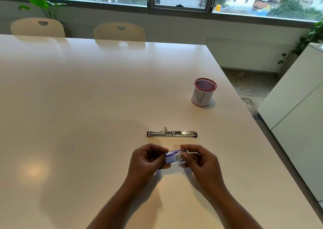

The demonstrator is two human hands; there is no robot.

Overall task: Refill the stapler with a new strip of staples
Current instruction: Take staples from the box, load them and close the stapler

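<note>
A metal stapler (172, 134) lies unfolded flat on the white table (87, 97), its shiny channel facing up. Just in front of it, a little above the tabletop, both hands hold a small blue and white staple box (173, 157). My left hand (147, 160) grips the box's left end with curled fingers. My right hand (199, 160) pinches the right end between thumb and fingertips. Whether the box is open is hidden by the fingers, and no loose staple strip shows.
A red mesh pen cup (203, 92) with a white paper label stands at the right, behind the stapler. Two beige chairs (119, 32) sit at the far edge. A white cabinet (297, 106) stands right of the table's edge.
</note>
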